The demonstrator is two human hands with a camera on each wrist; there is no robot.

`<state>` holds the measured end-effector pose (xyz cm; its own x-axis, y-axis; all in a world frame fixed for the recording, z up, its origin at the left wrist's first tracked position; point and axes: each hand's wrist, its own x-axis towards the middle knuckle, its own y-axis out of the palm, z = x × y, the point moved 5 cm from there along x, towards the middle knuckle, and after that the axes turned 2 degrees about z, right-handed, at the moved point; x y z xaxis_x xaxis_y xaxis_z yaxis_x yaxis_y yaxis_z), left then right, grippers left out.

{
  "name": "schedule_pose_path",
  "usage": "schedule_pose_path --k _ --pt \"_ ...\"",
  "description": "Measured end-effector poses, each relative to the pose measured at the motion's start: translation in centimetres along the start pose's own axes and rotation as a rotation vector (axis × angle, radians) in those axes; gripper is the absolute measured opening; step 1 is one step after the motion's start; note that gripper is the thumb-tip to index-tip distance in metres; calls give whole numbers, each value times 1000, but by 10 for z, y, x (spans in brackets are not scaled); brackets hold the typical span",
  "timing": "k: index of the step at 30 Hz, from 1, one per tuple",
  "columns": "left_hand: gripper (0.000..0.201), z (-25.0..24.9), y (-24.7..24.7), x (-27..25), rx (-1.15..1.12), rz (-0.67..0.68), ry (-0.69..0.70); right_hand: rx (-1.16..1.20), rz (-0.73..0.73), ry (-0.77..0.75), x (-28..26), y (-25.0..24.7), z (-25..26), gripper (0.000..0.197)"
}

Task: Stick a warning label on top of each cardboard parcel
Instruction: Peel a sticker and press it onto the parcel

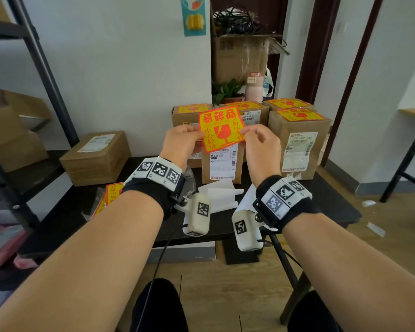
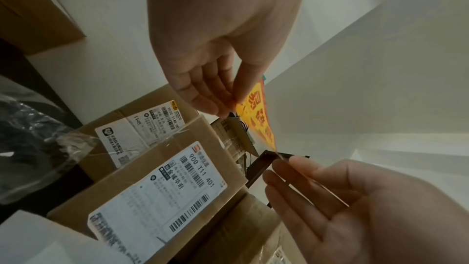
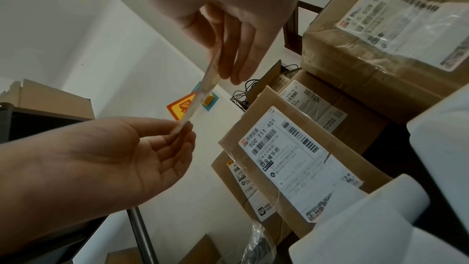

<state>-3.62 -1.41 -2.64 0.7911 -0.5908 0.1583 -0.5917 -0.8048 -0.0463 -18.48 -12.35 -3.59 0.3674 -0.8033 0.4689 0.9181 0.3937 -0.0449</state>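
I hold an orange and yellow warning label [image 1: 222, 129] upright in the air with both hands. My left hand [image 1: 200, 136] pinches its left edge and my right hand [image 1: 246, 134] pinches its right edge. The label [image 2: 256, 115] shows slantwise in the left wrist view and nearly edge-on [image 3: 181, 108] in the right wrist view. Just below and behind it stands a cardboard parcel [image 1: 222, 168] with a white shipping slip [image 2: 157, 188] on its front; its top is hidden by the label. Several parcels behind, such as one at the right [image 1: 300, 140], carry a warning label on top.
A low parcel [image 1: 96, 159] lies at the table's left with only a shipping slip on top. More warning labels [image 1: 110, 195] lie on the black table [image 1: 65, 224] under my left forearm. White backing papers [image 1: 222, 195] lie between my wrists. A metal shelf [image 1: 41, 68] stands at the left.
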Motion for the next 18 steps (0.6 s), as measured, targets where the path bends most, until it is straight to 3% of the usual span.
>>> schedule_pose_path --k 4,7,13,18 --pt "7 -7 1 6 -1 -7 59 -31 -9 -13 5 -2 -1 25" --pt "7 -12 4 14 44 7 93 -76 -17 57 11 -3 -8 34" --pt "6 -19 12 31 71 33 95 -170 23 41 30 4 -9 16" --pt "28 -20 16 53 70 5 69 -190 0 26 50 9 -10 20"
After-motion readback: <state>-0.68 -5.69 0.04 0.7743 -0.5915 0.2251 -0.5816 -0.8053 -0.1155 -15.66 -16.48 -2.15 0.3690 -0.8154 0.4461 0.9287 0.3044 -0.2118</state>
